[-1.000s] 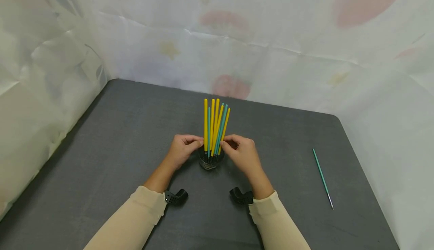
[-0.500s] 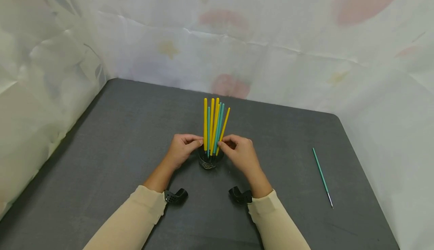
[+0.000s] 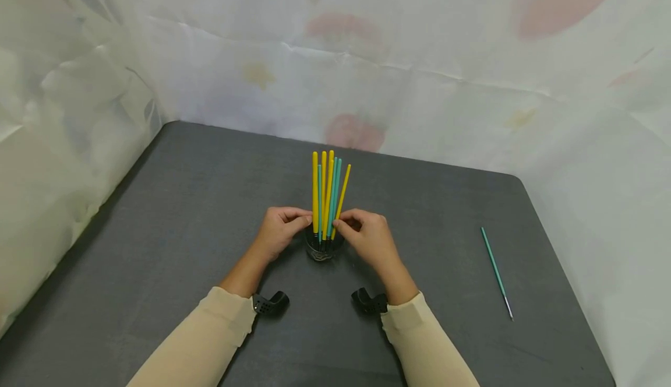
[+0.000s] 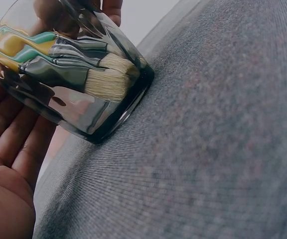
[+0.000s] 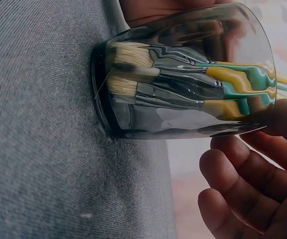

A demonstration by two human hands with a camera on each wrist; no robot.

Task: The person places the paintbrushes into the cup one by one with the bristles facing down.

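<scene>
**A:** What is lying around the hands, and is anything standing in the way?

**B:** A clear glass cup is sitting near the middle of the dark grey table, and a bunch of paintbrushes is standing in it, handles up. The left hand is closing in from the left and the right hand from the right, both just above the rim. A single teal brush is lying well apart on the right side of the table. A crumpled pale sheet with faded pink and yellow blotches is hanging behind and along both sides.

**A:** What are the fingers doing?

**B:** Both hands are curling their fingertips in against the handles, the left pinching the yellow ones at its side, the right pinching the rightmost yellow handle. In the wrist views the lower fingers and are lying loosely bent beside the cup wall.

**A:** And materials, shapes?

**B:** The handles are slim, smooth, yellow and teal rods. Through the thick glass the pale bristles and dark metal ferrules are showing, pointing down at the heavy base. The table surface is looking finely woven, with a rounded far right corner. Cream sleeves are covering both forearms.

**A:** Any writing?

**B:** I am reading none anywhere.
</scene>
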